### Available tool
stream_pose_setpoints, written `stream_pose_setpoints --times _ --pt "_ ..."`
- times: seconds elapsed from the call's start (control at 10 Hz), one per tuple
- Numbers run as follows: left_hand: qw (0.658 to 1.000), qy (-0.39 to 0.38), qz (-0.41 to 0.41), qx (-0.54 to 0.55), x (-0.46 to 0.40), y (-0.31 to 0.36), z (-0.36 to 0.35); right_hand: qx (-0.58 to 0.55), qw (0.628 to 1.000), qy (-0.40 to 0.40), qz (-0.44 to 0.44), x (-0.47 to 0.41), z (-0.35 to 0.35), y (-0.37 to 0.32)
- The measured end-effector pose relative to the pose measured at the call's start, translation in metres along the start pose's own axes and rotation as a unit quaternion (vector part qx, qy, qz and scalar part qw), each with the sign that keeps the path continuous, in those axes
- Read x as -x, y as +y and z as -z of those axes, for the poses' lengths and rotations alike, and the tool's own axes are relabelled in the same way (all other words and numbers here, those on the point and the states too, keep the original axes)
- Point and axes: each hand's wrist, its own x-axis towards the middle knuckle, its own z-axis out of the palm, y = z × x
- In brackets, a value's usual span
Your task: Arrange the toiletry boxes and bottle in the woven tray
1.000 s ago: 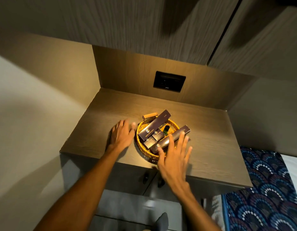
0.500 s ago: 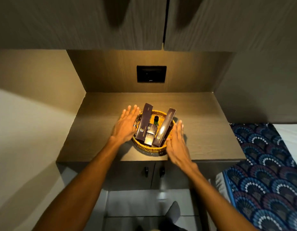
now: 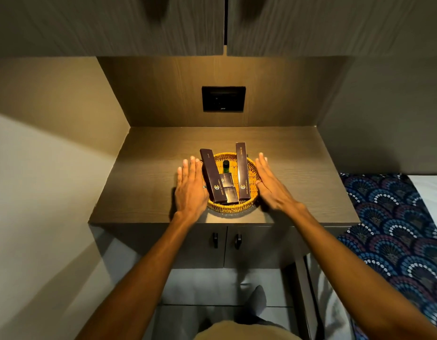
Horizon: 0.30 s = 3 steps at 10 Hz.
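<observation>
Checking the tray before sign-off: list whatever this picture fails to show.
- Head view: bottle, lower body hidden behind the small boxes.
- Box print too small to read.
- Left hand and right hand flank the woven tray; rim contact unclear.
- Socket panel too dark for detail.

Tabletop (image 3: pixel 144 182): dark wood-grain, set in a lit niche with a matching back panel. Black socket plate (image 3: pixel 223 98): mounted centrally on the back panel. Upper cabinet doors (image 3: pixel 114 23): two, wood-grain, above the niche. Lower cabinet doors (image 3: pixel 188 244): two, with dark handles (image 3: pixel 215 240). Bedspread (image 3: pixel 394 231): blue fan pattern, at right. Wall (image 3: pixel 40 192): pale, at left.
</observation>
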Motion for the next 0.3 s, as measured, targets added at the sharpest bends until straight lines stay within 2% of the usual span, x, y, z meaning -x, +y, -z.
stream_pose_setpoints --times 0.2,0.3 --pt "1.0 -0.007 0.013 0.011 -0.0032 -0.0087 -0.0042 -0.001 1.0 -0.012 0.004 -0.0129 -0.0032 -0.0024" --pt "0.999 0.043 0.004 0.014 -0.0029 -0.0079 0.005 0.047 0.998 0.042 0.022 -0.0124 -0.0042 -0.0098"
